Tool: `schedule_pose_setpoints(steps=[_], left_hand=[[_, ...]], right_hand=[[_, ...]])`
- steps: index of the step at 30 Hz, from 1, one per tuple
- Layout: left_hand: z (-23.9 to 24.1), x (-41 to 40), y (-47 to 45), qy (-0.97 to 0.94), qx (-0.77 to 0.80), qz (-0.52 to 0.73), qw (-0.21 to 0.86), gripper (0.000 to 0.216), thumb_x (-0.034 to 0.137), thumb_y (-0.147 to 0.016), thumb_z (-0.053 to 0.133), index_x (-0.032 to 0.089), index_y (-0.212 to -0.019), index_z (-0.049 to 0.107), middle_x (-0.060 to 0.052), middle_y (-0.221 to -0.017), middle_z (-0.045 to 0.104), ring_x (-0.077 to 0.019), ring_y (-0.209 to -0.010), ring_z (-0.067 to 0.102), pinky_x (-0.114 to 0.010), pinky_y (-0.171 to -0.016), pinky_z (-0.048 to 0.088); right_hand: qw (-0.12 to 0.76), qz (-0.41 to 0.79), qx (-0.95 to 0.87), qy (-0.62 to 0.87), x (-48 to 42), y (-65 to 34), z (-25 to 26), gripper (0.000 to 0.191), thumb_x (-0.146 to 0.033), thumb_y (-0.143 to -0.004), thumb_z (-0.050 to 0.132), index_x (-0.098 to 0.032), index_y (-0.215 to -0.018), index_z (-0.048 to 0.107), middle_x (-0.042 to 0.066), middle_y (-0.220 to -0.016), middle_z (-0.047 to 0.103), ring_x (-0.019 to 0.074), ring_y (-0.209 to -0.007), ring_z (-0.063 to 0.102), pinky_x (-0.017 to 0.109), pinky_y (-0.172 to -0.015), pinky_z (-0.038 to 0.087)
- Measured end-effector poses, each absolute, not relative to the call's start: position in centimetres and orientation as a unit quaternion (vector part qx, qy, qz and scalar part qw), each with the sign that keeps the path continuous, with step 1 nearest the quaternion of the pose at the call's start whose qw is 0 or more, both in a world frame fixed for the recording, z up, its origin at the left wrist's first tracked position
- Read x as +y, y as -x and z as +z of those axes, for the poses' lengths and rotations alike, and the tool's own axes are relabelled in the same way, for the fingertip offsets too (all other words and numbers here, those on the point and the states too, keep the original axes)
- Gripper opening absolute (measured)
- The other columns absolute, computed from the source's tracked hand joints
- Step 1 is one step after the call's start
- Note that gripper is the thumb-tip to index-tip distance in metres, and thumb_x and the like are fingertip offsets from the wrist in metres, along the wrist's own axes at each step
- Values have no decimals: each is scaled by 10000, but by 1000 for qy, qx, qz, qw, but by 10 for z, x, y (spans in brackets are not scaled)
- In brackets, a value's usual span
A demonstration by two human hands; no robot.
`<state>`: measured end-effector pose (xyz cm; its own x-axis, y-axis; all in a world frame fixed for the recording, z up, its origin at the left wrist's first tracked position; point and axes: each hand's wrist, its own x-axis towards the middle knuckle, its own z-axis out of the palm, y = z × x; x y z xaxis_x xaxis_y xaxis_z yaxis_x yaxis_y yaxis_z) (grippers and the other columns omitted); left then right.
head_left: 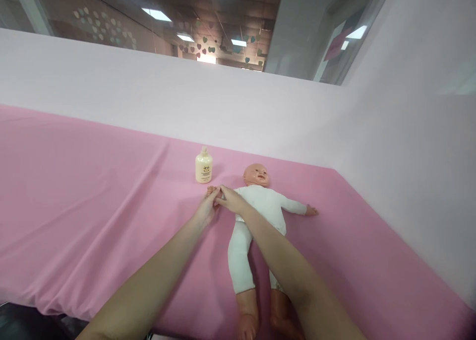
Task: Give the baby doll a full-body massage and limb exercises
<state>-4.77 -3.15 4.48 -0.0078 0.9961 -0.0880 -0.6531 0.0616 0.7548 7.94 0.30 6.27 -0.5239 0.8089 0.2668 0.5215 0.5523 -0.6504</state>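
Observation:
A baby doll [264,201] with a white cloth body lies on its back, its head toward the wall. Its arm on the left side stretches out sideways, and both of my hands are closed around that arm's end. My left hand [207,206] grips the doll's small hand, whose fingers poke out beyond mine. Across the doll's body reaches my right arm, and my right hand [229,199] holds the same doll's arm near the wrist. Just behind my hands stands a cream-coloured pump bottle [204,167], upright and untouched.
A pink cloth [111,196] with folds at the left covers the table. White wall [148,92] runs along the back and right side. Above it is a window [223,27] with ceiling lights and heart shapes showing in the glass.

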Motion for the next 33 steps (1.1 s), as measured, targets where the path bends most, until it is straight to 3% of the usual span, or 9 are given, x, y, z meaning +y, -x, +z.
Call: schedule_pose_setpoints(steps=[5,11,16,22,33], left_hand=[[47,-26,53,-239,311,672,628,414,260,-640,868,211,-721,465,39,-768,587,-130,-721,585,-263,-655,443],[42,-20,60,-241,341,707,570,327,218,-607,866,203,-798,601,1,-895,664,-138,-761,613,-261,-651,435],[40,-16,65,-240,315,732,555,287,233,-643,860,204,-768,603,5,-826,673,-152,-822,654,-293,-785,497],[42,-13,75,-227,348,741,527,253,293,-682,815,211,-772,593,-2,-795,679,-172,-824,666,-323,-802,494],[37,-17,60,-237,294,713,590,273,265,-694,842,208,-741,579,0,-811,659,-149,-814,645,-277,-772,508]], right_hand=[[280,240,-853,369,6,-76,63,288,-298,-823,762,-220,-1052,608,45,-1069,696,218,-973,648,341,-842,498],[290,242,-850,367,9,-76,58,413,-282,-816,778,-223,-1190,613,82,-1201,689,238,-1097,648,388,-952,489],[287,223,-852,376,6,-76,59,522,-249,-795,786,-226,-1269,569,94,-1236,680,248,-1107,647,385,-937,488],[282,195,-840,421,2,-77,61,423,-312,-827,767,-235,-1196,575,48,-1055,701,224,-933,657,347,-819,490],[274,199,-846,412,4,-79,62,394,-342,-855,754,-221,-1194,593,93,-1169,696,272,-1061,660,385,-881,491]])
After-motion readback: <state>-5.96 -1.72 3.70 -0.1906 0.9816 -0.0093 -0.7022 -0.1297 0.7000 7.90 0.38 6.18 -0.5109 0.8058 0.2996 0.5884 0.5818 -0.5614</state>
